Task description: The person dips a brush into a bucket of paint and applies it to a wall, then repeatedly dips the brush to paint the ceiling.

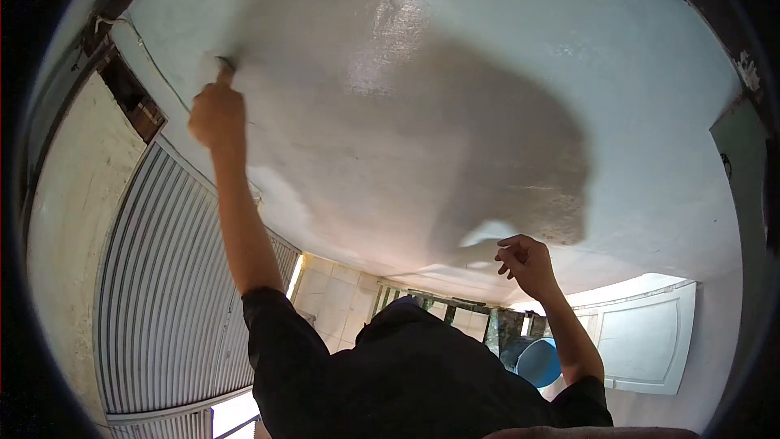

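My left hand is raised high at the left, its fingers closed round a small dark-tipped tool. The tool's tip meets the pale wall; its exact kind is too small to make out. Lower on the right, my right hand hangs in front of the wall with loosely bent fingers, some apart, and holds nothing visible. A shiny, wet-looking patch shows on the wall between and above the hands. Shadows of my head and arms fall across the surface.
A corrugated metal shutter stands at the left, with a cable running above it. Behind my right forearm is a blue bucket. A white panelled door is at the lower right, and tiles show at the lower left.
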### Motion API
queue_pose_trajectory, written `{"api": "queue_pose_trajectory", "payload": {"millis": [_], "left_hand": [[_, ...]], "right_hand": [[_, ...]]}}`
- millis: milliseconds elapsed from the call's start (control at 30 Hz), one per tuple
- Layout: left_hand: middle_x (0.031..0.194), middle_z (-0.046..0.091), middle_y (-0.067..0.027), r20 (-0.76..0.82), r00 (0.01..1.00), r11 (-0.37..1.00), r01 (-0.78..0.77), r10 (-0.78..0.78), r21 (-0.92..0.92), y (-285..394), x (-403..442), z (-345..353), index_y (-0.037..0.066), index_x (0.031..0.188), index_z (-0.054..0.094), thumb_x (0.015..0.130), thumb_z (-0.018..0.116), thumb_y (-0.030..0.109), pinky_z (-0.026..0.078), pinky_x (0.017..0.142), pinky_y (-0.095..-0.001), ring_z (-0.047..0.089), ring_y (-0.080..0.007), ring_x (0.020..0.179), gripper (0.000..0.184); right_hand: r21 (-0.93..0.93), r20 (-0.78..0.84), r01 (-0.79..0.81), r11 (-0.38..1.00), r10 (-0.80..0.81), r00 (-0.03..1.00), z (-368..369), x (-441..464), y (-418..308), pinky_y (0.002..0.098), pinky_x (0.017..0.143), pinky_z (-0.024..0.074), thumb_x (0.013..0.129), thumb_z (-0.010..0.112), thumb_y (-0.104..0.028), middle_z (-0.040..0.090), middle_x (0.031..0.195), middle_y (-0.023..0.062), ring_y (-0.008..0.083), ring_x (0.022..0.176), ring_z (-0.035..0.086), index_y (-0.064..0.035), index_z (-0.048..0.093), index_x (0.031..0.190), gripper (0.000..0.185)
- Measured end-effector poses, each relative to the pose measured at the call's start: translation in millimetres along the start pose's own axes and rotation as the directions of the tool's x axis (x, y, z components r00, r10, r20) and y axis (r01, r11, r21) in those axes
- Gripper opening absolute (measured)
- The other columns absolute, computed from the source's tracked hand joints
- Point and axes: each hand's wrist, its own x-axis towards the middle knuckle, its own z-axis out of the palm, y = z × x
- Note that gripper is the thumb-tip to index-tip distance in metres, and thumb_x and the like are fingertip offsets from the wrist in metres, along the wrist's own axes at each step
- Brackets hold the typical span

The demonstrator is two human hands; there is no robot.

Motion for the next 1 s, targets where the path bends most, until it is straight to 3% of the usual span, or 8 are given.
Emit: {"api": "queue_pose_trajectory", "payload": {"millis": [100,233,367,433,600,767,833,1000], "left_hand": [[0.084,0.075,-0.0076,-0.046,0.998,0.999,-0.049,0.049,0.008,24.1,-13.0,5.5,0.020,0.116,0.076,0.092,0.056,0.010,0.058,0.059,-0.0380,0.075,-0.0264,0.074,0.032],[0.079,0.073,-0.0054,-0.024,0.995,0.992,-0.100,0.102,0.072,41.9,-41.7,-21.8,0.021,0.114,0.076,0.092,0.057,0.009,0.055,0.055,-0.0356,0.074,-0.0224,0.071,0.032],[0.069,0.069,-0.0067,-0.111,0.948,0.954,-0.301,0.297,-0.016,61.5,-91.0,-54.5,0.013,0.092,0.073,0.094,0.058,0.013,0.054,0.051,-0.0359,0.070,-0.0229,0.059,0.015],[0.070,0.070,-0.0114,-0.040,0.947,0.915,-0.317,0.318,-0.250,70.6,-118.4,-66.3,0.010,0.079,0.068,0.097,0.059,0.023,0.055,0.053,-0.0392,0.070,-0.0311,0.060,0.025],[0.069,0.067,-0.0098,-0.079,0.885,0.603,-0.376,0.459,-0.703,89.2,-165.6,-109.0,0.011,0.077,0.065,0.092,0.071,0.021,0.050,0.051,-0.0416,0.065,-0.0312,0.056,0.019],[0.068,0.068,-0.0113,-0.118,0.924,0.698,-0.355,0.364,-0.622,89.2,-123.7,-63.5,0.010,0.074,0.069,0.094,0.068,0.028,0.052,0.052,-0.0446,0.066,-0.0346,0.055,0.027],[0.069,0.069,-0.0152,0.124,0.937,0.726,-0.165,0.327,-0.667,71.8,-93.4,-64.9,0.009,0.076,0.073,0.093,0.071,0.032,0.053,0.058,-0.0456,0.068,-0.0372,0.066,0.028],[0.087,0.074,-0.0178,0.036,0.990,0.898,-0.110,0.139,-0.426,16.2,-43.4,-38.6,0.014,0.094,0.079,0.095,0.061,0.028,0.058,0.073,-0.0493,0.072,-0.0410,0.079,0.023]], "right_hand": [[0.018,0.004,0.000,1.000,0.000,1.000,0.0,3.1,-0.7,0.0275,0.059,0.0556,0.098,0.065,-0.008,0.074,0.088,0.0116,0.0153,0.071,0.071,0.0038,0.066,0.115,0.021],[0.027,0.029,0.015,1.000,-0.015,0.999,3.9,10.1,-2.3,0.0280,0.059,0.0558,0.098,0.065,-0.008,0.074,0.088,0.0120,0.0157,0.071,0.072,0.0037,0.066,0.115,0.020],[0.024,0.086,0.034,0.999,-0.036,0.996,20.0,21.7,-18.3,0.0288,0.060,0.0560,0.098,0.064,-0.007,0.074,0.089,0.0118,0.0161,0.071,0.071,0.0026,0.066,0.115,0.020],[0.029,0.120,0.044,0.999,-0.047,0.992,31.0,26.9,-22.4,0.0288,0.060,0.0560,0.098,0.064,-0.006,0.074,0.089,0.0118,0.0161,0.071,0.071,0.0023,0.066,0.115,0.019],[0.007,0.193,0.111,0.994,-0.111,0.975,52.7,29.1,-32.8,0.0289,0.062,0.0562,0.097,0.066,-0.004,0.074,0.088,0.0117,0.0154,0.071,0.071,0.0027,0.066,0.114,0.019],[-0.034,0.184,0.112,0.993,-0.104,0.977,49.8,25.4,-26.9,0.0293,0.062,0.0564,0.097,0.067,-0.005,0.074,0.087,0.0120,0.0155,0.071,0.072,0.0026,0.066,0.114,0.019],[-0.063,0.167,0.124,0.990,-0.112,0.979,43.8,25.1,-20.3,0.0294,0.062,0.0564,0.097,0.067,-0.005,0.074,0.086,0.0119,0.0156,0.070,0.072,0.0027,0.066,0.114,0.019],[-0.063,0.125,0.060,0.996,-0.052,0.991,25.6,21.0,-9.7,0.0273,0.061,0.0549,0.099,0.066,-0.006,0.073,0.089,0.0100,0.0142,0.073,0.071,0.0013,0.065,0.116,0.019]]}}
